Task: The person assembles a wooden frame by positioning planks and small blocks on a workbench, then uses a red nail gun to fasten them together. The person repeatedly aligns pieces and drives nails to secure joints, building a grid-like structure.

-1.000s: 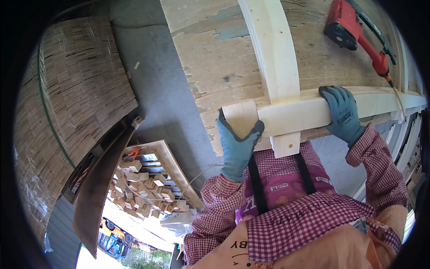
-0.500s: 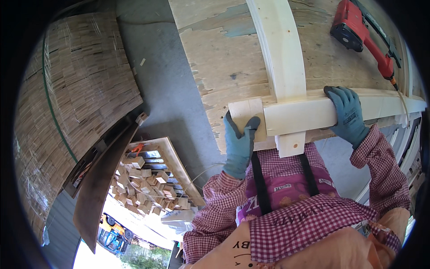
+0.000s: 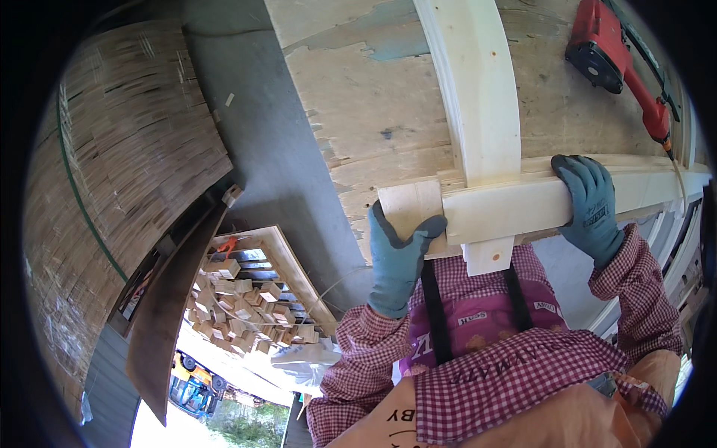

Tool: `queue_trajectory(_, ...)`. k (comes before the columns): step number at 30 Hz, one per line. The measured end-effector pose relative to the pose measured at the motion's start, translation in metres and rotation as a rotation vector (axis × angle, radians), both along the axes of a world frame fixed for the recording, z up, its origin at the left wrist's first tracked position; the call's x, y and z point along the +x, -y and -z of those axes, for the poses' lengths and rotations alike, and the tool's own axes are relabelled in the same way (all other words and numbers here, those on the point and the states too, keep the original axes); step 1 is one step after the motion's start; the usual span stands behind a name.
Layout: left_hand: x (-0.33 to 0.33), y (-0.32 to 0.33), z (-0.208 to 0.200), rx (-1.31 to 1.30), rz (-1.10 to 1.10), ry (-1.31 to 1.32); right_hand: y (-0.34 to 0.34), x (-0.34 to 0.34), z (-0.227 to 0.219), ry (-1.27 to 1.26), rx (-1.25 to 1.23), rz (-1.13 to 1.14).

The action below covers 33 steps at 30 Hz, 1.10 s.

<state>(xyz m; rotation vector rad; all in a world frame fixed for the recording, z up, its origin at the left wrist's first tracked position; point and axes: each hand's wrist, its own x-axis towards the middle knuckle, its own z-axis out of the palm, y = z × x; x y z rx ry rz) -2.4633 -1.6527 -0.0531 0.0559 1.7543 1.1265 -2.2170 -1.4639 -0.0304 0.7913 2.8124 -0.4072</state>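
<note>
A wooden block sits against the left end of a long pale board that runs across the bench. My left hand, in a blue-grey glove, grips the block with its thumb on top. My right hand, gloved alike, is wrapped over the long board further right. Beneath the long board another wide board crosses it, its short end poking out toward me. The undersides of both grips are hidden.
A red nail gun with an air hose lies at the bench's far right. The plywood bench top is worn and chipped. Wood blocks fill a crate at lower left; a tall wrapped stack of wood stands behind.
The view has shifted slightly, so the bench, boards and nail gun appear moved a little. Both hands keep their holds on the block and the long board.
</note>
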Motion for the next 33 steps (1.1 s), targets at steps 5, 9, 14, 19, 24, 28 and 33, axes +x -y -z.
queue_trajectory(5, -0.003, 0.0, -0.001, -0.003, -0.004, -0.012, -0.001, -0.003, -0.001, 0.012, -0.031, 0.008)
queue_trajectory(9, -0.004, 0.005, 0.009, -0.02, 0.071, -0.093, -0.001, -0.004, -0.003, -0.011, -0.057, 0.016)
queue_trajectory(14, -0.003, -0.003, 0.001, 0.02, -0.013, 0.007, -0.001, -0.004, -0.002, -0.002, -0.027, 0.019)
queue_trajectory(19, -0.001, 0.0, 0.001, 0.036, 0.057, -0.074, 0.0, -0.006, -0.003, 0.032, -0.022, 0.03)
queue_trajectory(24, -0.003, 0.0, 0.002, 0.076, 0.03, 0.012, -0.001, -0.005, -0.004, 0.041, -0.026, 0.034)
queue_trajectory(28, -0.005, -0.003, 0.003, 0.104, 0.03, 0.04, -0.001, -0.002, -0.004, 0.018, -0.009, 0.019)
queue_trajectory(33, -0.008, -0.002, 0.003, 0.048, 0.12, -0.004, 0.0, -0.005, -0.004, 0.024, -0.015, 0.036)
